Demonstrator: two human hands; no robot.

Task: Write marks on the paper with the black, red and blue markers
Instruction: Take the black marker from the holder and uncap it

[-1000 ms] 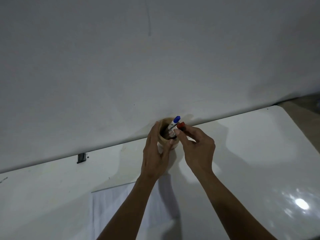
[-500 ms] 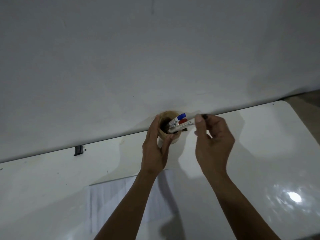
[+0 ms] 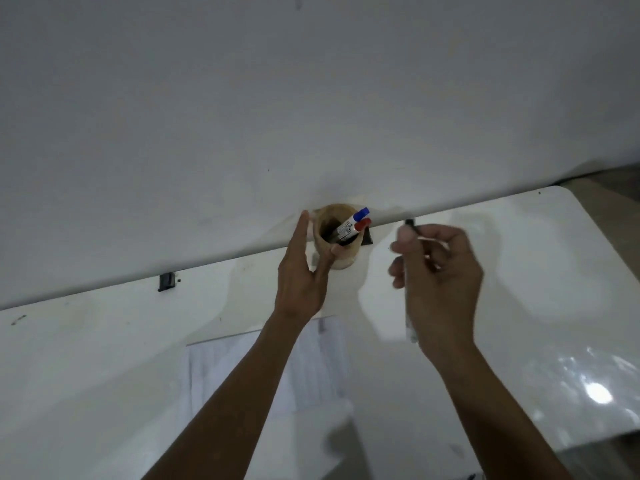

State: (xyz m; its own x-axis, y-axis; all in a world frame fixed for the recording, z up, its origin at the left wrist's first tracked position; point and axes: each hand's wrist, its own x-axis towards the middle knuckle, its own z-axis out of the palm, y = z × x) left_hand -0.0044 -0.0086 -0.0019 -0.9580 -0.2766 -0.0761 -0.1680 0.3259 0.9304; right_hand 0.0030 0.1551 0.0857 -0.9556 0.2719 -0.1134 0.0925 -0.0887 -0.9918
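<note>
A tan wooden pen cup [image 3: 341, 259] stands at the far edge of the white table, against the wall. The blue-capped marker [image 3: 360, 214] and the red-capped marker [image 3: 363, 224] lean in it side by side. My left hand [image 3: 303, 271] wraps the cup's left side, thumb on its front. My right hand [image 3: 438, 275], to the right of the cup, grips the black marker [image 3: 410, 226], which runs down through the fist, its white barrel showing below. The lined white paper [image 3: 225, 368] lies near me, partly under my left forearm.
A white wall [image 3: 311, 98] rises directly behind the table [image 3: 519, 271]. A small black clip [image 3: 166, 281] sits on the table's far edge at left. The table's rounded right corner and floor beyond show at upper right. A bright light glare lies at lower right.
My right hand pulled the black marker out of the cup and carried it to the right and nearer me. The left hand stays on the cup; blue and red markers remain inside.
</note>
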